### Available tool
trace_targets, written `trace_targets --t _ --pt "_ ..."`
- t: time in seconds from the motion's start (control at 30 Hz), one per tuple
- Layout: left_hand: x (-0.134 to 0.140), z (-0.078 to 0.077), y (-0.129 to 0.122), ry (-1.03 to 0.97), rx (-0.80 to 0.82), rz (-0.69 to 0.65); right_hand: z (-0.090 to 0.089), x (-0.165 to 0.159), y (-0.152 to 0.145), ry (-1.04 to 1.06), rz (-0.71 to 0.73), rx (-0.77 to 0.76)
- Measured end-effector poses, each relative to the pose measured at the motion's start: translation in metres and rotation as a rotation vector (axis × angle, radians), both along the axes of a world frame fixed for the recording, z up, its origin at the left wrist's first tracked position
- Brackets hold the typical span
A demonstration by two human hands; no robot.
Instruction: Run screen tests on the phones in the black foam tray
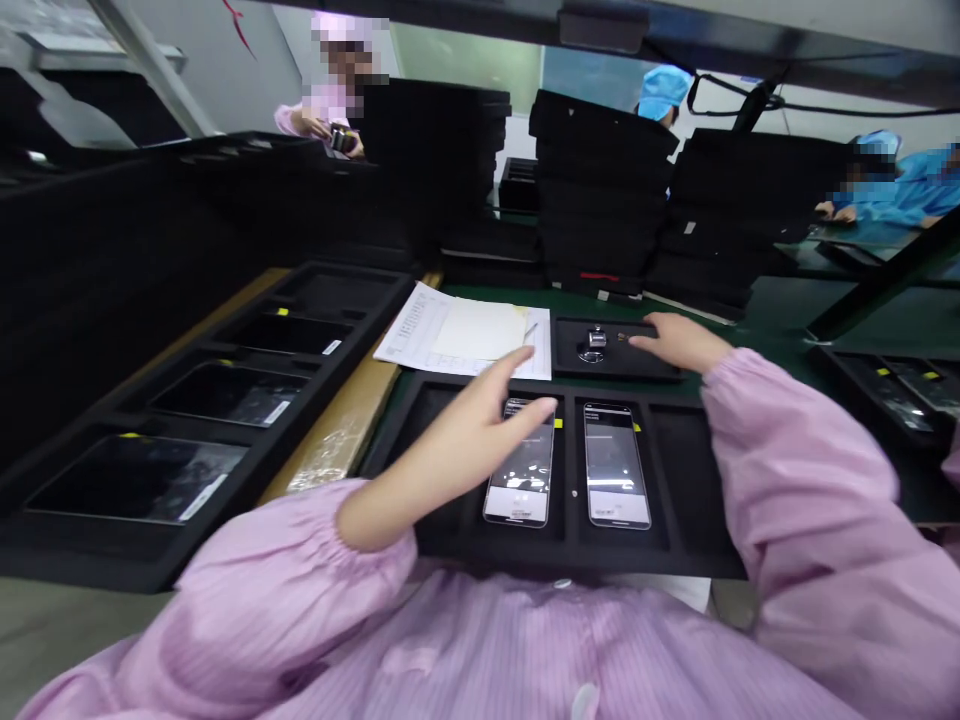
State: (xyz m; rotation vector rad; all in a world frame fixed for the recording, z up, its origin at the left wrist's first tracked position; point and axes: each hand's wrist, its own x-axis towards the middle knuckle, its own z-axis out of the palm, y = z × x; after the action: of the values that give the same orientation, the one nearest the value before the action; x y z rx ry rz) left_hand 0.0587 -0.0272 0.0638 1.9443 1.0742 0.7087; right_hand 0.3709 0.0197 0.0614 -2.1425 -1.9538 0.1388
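My left hand (480,425) hovers over the upper part of a phone (523,480), thumb and fingers apart, with nothing in it. A second lit phone (616,465) lies to its right. Both rest in slots of a black foam tray (540,555), and yellow tabs stick out at their edges. My right hand (684,342) reaches over the right side of a small black tray (568,364); its fingers are apart. Just left of its fingertips is a tiny brownish piece (622,337). A small silvery metal cylinder (597,339) stands in that tray beside a clear round item (591,356).
Printed sheets (420,335) and a pale pad (480,330) lie behind the foam tray. At left, a long black tray (90,555) holds several dark-screened panels. Stacked black trays (607,190) rise behind. Another tray (847,375) sits at right. Co-workers (911,190) work across the bench.
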Motion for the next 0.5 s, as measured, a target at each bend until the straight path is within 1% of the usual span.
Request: trace_targets --t 0.03,0.07,0.1,0.13,0.17,0.2,0.27,0.33,0.37,0.4,0.43,0.47,0.5 --pt "-0.018 0.001 0.002 0.086 0.053 0.022 0.011 -0.003 -0.023 -0.006 0.033 0.019" --pt "-0.036 -0.002 0.003 0.183 0.103 0.042 0.019 -0.006 -0.049 -0.009 0.056 0.047" --pt "-0.054 -0.009 0.004 0.289 0.147 0.055 0.022 -0.008 -0.076 -0.010 0.069 0.068" --pt "-0.071 -0.020 0.004 0.384 0.177 0.077 0.019 -0.009 -0.104 -0.008 0.051 0.114" --pt "-0.087 -0.033 0.003 0.460 0.197 0.117 0.011 -0.008 -0.131 0.002 0.015 0.183" --pt "-0.102 -0.049 0.001 0.512 0.217 0.160 -0.003 -0.007 -0.155 0.011 -0.034 0.226" --pt "-0.126 -0.083 -0.003 0.564 0.282 0.263 -0.043 0.001 -0.190 0.015 -0.137 0.246" --pt "-0.141 -0.114 -0.007 0.565 0.363 0.370 -0.087 0.010 -0.207 0.011 -0.287 0.243" --pt "-0.145 -0.126 -0.009 0.543 0.401 0.400 -0.106 0.013 -0.210 0.019 -0.391 0.243" --pt "-0.148 -0.135 -0.011 0.517 0.435 0.419 -0.121 0.015 -0.210 0.045 -0.469 0.234" --pt "-0.149 -0.141 -0.013 0.489 0.462 0.425 -0.131 0.014 -0.209 0.079 -0.520 0.235" --pt "-0.150 -0.144 -0.013 0.464 0.481 0.422 -0.137 0.012 -0.206 0.112 -0.560 0.239" --pt "-0.149 -0.145 -0.014 0.447 0.489 0.416 -0.140 0.008 -0.203 0.143 -0.584 0.245"
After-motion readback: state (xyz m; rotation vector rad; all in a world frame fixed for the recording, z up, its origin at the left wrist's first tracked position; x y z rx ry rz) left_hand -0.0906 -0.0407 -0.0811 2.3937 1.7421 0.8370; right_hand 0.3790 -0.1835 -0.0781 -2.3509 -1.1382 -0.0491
